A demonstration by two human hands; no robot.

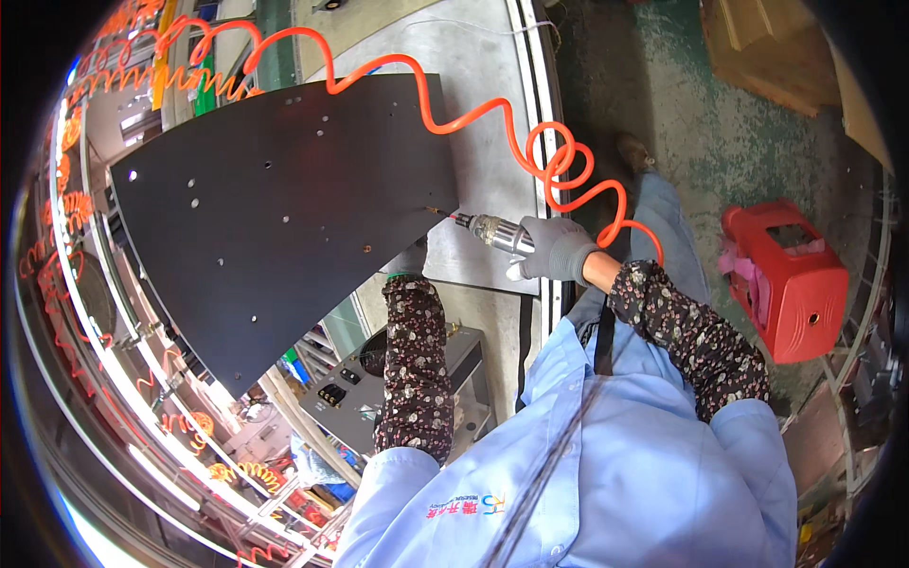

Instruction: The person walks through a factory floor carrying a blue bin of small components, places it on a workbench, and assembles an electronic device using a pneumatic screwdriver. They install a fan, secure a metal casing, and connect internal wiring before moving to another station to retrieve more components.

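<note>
A large black panel with a curved outer edge and several small holes spreads over the left and middle of the view. My right hand, in a grey glove, is closed round a silver air screwdriver. The tool's thin bit points left and meets the panel near its right corner, beside a small hole. My left hand, also gloved in grey, is at the panel's lower right edge. Its fingers are hidden beneath the panel, so their grip does not show.
An orange coiled air hose loops above the panel and down past my right wrist. Under the panel lies a pale metal worktop. A grey box with black sockets stands near my left forearm. A red plastic stool is on the floor at right.
</note>
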